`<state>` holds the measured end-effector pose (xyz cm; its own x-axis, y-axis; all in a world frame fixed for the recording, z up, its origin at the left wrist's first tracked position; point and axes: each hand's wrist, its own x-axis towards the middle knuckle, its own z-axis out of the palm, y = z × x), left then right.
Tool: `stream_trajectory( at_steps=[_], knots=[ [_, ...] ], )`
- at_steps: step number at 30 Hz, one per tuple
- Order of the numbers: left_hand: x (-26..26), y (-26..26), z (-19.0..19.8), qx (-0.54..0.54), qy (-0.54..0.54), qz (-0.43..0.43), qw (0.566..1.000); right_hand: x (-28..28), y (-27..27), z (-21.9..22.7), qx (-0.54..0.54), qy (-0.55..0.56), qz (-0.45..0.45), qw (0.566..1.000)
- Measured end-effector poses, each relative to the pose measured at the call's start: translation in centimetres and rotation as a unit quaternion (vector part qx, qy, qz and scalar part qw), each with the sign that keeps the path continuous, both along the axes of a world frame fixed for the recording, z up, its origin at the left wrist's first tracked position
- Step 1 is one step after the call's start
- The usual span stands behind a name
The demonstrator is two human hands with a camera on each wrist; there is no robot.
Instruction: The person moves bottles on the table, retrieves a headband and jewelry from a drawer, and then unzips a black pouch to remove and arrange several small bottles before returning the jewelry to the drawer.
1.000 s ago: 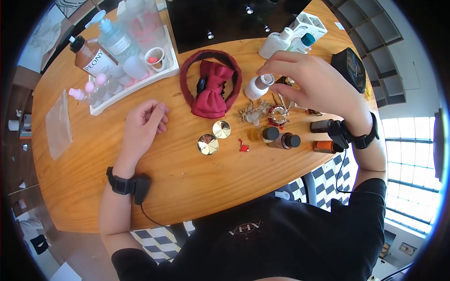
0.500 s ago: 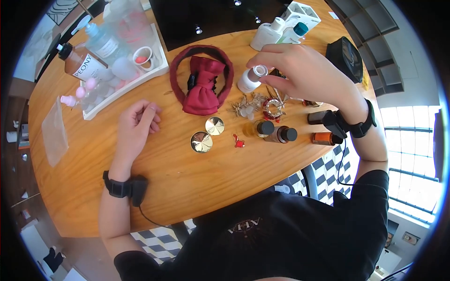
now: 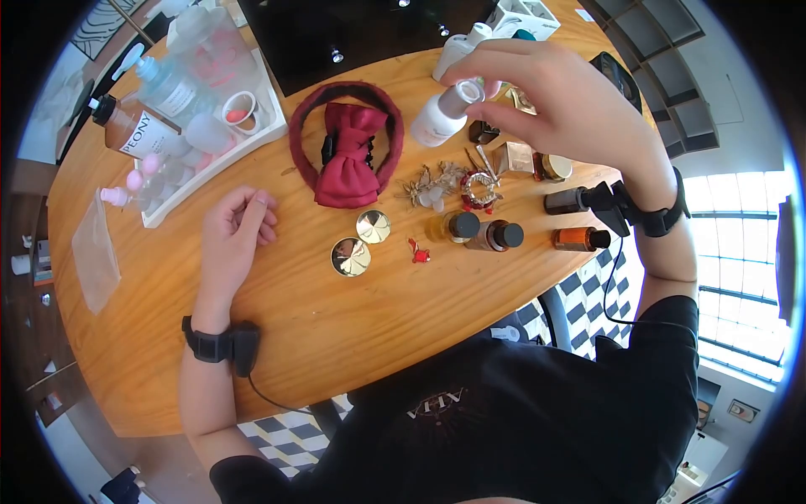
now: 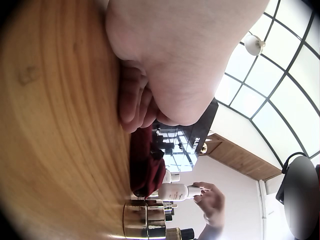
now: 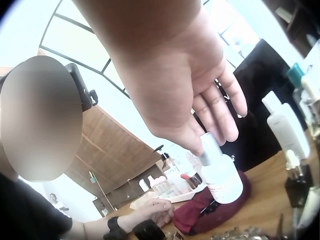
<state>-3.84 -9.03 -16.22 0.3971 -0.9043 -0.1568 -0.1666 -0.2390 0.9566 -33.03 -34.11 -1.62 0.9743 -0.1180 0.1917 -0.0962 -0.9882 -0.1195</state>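
Observation:
My right hand (image 3: 558, 105) pinches a white bottle (image 3: 438, 122) by its silvery cap between thumb and fingertips. In the right wrist view the bottle (image 5: 222, 182) hangs tilted in front of the burgundy headband. That bow headband (image 3: 357, 155) lies mid-table, left of the bottle. My left hand (image 3: 232, 239) rests on the tabletop with loosely curled fingers and holds nothing. Between the hands lie two round gold compacts (image 3: 361, 244), a small red trinket (image 3: 419, 252), hair ornaments (image 3: 437, 185) and a beaded red-and-gold ring (image 3: 479, 191).
A white tray (image 3: 273, 122) of pump and travel bottles stands at the back left. Dark-capped bottles (image 3: 502, 236) stand near the front right, and an orange bottle (image 3: 576, 238) lies by the edge. White bottles (image 3: 458, 52) stand behind my right hand. A clear pouch (image 3: 96, 256) lies far left.
My right hand has closed its thumb and fingers on the bottle's cap and raised the bottle up from the table. The left hand stays resting. The head view has shifted slightly.

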Motion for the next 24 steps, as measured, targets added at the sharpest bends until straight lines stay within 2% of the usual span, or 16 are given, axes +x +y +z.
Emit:
stream_trajectory(
  at_steps=[7, 9, 12, 18, 21, 24],
  knots=[
    [0.0, 0.0, 0.3, -0.002, 0.000, 0.000, 1.000, 0.6, -0.5, 3.3, -0.014, -0.028, 0.051, 0.998],
    [0.0, -0.1, 0.2, -0.002, -0.001, -0.002, 1.000, 1.4, -0.2, 5.6, -0.009, -0.046, 0.034, 0.998],
    [0.0, -0.1, 0.2, -0.002, -0.004, -0.001, 1.000, 2.3, -1.2, 7.8, 0.015, -0.084, 0.041, 0.996],
    [-0.1, -0.1, 0.4, -0.003, 0.005, -0.003, 1.000, 6.1, -3.1, 10.4, -0.053, -0.218, 0.058, 0.973],
    [0.0, -0.1, 0.4, -0.003, 0.002, -0.012, 1.000, 8.3, -2.1, 11.6, -0.086, -0.236, 0.025, 0.968],
    [-0.2, 0.0, 0.4, -0.001, 0.006, -0.015, 1.000, 11.4, -2.9, 11.1, -0.056, -0.262, -0.012, 0.963]
  ],
)
